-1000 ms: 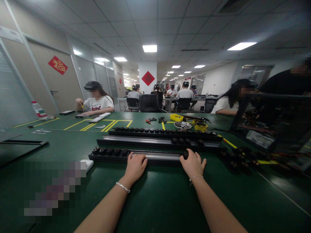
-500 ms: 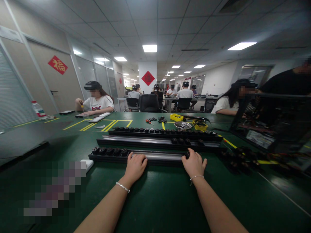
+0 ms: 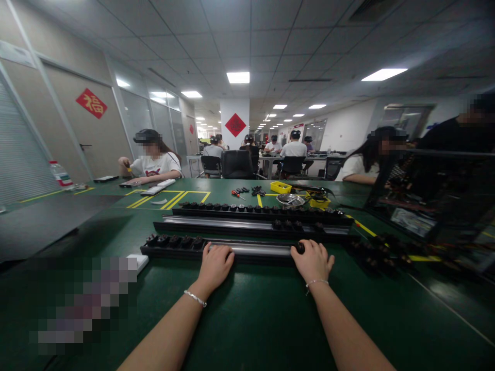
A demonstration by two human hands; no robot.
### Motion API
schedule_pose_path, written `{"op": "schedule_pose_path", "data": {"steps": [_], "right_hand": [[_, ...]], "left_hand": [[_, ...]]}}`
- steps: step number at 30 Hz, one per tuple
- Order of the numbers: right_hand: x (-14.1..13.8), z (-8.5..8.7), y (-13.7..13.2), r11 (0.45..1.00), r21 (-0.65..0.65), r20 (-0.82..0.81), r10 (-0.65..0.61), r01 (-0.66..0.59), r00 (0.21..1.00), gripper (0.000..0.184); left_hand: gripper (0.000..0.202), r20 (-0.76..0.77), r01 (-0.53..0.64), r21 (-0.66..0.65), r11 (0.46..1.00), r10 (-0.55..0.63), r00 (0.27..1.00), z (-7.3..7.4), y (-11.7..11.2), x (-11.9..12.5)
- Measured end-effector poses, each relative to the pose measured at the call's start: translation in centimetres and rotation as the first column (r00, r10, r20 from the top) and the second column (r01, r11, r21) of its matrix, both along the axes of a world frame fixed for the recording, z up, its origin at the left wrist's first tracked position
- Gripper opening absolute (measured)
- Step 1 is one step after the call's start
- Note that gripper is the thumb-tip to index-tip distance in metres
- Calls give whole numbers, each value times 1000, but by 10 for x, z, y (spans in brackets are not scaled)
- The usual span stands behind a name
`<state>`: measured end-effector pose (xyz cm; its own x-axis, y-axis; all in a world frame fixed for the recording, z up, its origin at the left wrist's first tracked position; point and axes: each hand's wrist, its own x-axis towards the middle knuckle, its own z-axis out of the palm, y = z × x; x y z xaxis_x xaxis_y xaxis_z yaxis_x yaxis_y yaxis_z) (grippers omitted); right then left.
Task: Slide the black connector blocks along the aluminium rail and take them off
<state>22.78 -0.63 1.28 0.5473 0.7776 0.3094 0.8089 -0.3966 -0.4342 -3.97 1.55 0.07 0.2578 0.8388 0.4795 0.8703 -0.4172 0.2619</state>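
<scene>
A long black rail [image 3: 253, 250] with a silver strip lies across the green table [image 3: 251, 314] just in front of me. Several black knobs sit in its left end [image 3: 174, 240]. My left hand [image 3: 215, 265] rests on the rail's near edge, fingers curled over it. My right hand [image 3: 314, 263] grips the rail's right part, its fingers around a small black knob [image 3: 300, 248]. Two more black rails [image 3: 255, 225] with knobs lie parallel behind.
A pile of black knobs [image 3: 381, 252] lies right of the rails. A metal bowl [image 3: 291, 199], yellow bins [image 3: 281, 186] and small tools sit farther back. A dark panel [image 3: 42, 221] covers the left. A black frame [image 3: 433, 196] stands right. Other people sit around the tables.
My right hand has slid a little to the right along the rail with the knob. The dark panel at the left has moved in over the table. My left hand has stayed put.
</scene>
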Motion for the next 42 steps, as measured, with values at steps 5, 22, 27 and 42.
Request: {"op": "schedule_pose_path", "data": {"steps": [5, 22, 27, 42], "right_hand": [[2, -2, 1, 1000, -11, -35, -8, 8, 999, 44], [4, -2, 2, 1000, 8, -59, -12, 13, 998, 46], [8, 1, 1, 1000, 4, -83, 0, 0, 997, 47], [14, 0, -1, 998, -30, 2, -57, 57, 998, 59]], "left_hand": [[22, 8, 1, 3, 1000, -1, 1000, -1, 1, 0], [22, -10, -14, -8, 1000, 14, 1000, 1, -1, 1], [22, -14, -13, -4, 1000, 13, 1000, 1, -1, 1], [22, -9, -7, 13, 1000, 7, 1000, 1, -1, 1]]}}
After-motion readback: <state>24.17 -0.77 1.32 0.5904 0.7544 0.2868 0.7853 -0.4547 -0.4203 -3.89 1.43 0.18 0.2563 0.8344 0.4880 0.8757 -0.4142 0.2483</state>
